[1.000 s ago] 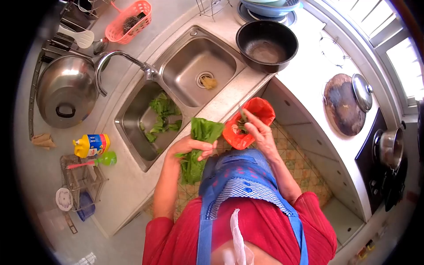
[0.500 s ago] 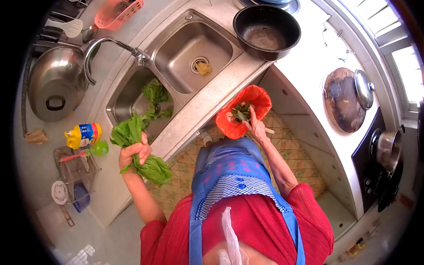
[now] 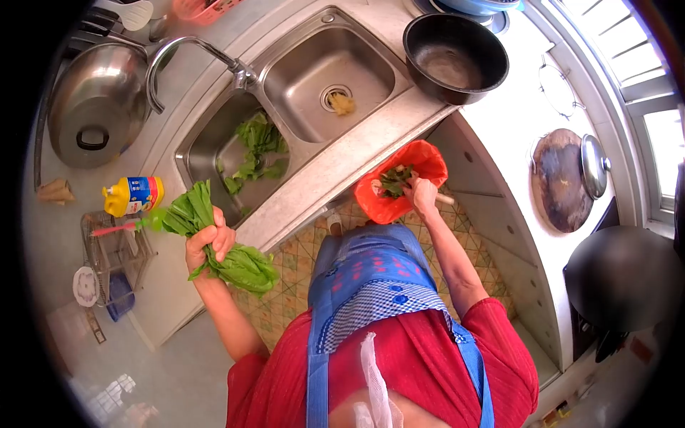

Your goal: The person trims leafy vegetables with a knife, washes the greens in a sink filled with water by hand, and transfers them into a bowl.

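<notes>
My left hand is closed round a bunch of leafy greens, whose leaves stick out on both sides of the fist. It hovers by the counter edge, in front of the left sink basin. More loose green leaves lie in that basin. My right hand reaches into a bin lined with a red plastic bag. Its fingers are drawn together against leaf scraps in the bag; the fingertips are partly hidden, so what they hold cannot be made out.
A yellowish scrap sits by the drain of the right basin. A black pot stands on the counter near the bin. The faucet arches over the left basin. A yellow bottle and a wire rack are at the left.
My right hand has turned, its fingers now pointing down into the bag and bunched. My left hand still grips the greens. The whole view has shifted slightly.
</notes>
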{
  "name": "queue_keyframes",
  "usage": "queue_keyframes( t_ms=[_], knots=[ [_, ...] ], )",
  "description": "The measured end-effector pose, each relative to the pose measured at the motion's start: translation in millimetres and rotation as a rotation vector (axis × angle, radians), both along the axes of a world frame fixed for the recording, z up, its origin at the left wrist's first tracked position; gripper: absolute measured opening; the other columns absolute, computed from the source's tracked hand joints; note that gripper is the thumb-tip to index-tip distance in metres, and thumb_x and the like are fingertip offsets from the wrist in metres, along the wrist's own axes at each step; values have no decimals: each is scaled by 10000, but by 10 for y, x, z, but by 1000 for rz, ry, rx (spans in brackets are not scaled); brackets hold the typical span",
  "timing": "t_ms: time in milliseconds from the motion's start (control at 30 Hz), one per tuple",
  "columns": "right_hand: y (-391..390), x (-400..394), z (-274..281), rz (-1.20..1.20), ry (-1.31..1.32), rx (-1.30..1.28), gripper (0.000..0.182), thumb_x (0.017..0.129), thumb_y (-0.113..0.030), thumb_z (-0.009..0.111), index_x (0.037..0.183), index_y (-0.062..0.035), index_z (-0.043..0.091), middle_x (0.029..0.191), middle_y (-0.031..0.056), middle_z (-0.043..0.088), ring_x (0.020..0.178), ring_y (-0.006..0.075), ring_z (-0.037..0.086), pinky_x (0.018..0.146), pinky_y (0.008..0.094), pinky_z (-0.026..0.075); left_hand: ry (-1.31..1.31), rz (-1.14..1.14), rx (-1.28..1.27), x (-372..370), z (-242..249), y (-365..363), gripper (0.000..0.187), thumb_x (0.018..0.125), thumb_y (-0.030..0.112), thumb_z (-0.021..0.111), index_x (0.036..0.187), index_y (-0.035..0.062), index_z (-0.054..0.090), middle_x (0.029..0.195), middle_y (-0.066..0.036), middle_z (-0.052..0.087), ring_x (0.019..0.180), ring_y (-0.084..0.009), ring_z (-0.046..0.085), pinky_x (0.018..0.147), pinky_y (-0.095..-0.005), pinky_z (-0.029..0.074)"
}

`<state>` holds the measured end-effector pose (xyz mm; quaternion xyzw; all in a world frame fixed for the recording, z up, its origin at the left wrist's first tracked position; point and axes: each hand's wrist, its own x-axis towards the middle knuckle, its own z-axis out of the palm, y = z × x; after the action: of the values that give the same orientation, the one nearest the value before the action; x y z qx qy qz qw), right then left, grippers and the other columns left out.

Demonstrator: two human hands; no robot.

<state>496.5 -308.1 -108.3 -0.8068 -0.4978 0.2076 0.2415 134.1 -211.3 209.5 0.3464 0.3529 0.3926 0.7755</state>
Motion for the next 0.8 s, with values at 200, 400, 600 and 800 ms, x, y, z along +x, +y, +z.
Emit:
queue_keyframes(
  t_ms=[200, 400, 600, 800],
  knots=[
    [83, 4, -120, 312, -298, -255, 486, 690, -339, 675, 1089, -82, 571, 896, 195, 623, 784, 311, 624, 625, 412, 489, -35, 22, 26, -26, 46, -3, 221, 750, 81, 616, 877, -18, 466, 498, -36, 441, 349, -106, 391, 359, -206, 309],
    [-2, -8, -144, 245, 57, -238, 655, 767, -229, 591, 1325, -153, 256, 1017, 213, 575, 873, 361, 590, 687, 466, 475, -65, 45, 23, -92, 34, 13, 218, 750, 71, 614, 879, -21, 464, 498, -37, 442, 345, -112, 393, 357, -207, 310],
    [-6, -8, 138, 381, 15, -193, 485, 787, -233, 523, 1262, -187, 438, 849, 181, 629, 750, 345, 615, 672, 471, 470, -80, 47, 40, -131, 31, 61, 215, 761, 73, 606, 891, -21, 463, 502, -34, 446, 346, -112, 393, 366, -209, 312],
    [-21, 81, 65, 79, 324, -205, 358, 726, -254, 558, 1062, -159, 639, 757, 192, 638, 751, 301, 635, 693, 369, 492, -95, 37, 69, -216, 35, 86, 217, 781, 85, 603, 912, -17, 464, 505, -26, 442, 354, -108, 397, 378, -212, 308]
  ],
)
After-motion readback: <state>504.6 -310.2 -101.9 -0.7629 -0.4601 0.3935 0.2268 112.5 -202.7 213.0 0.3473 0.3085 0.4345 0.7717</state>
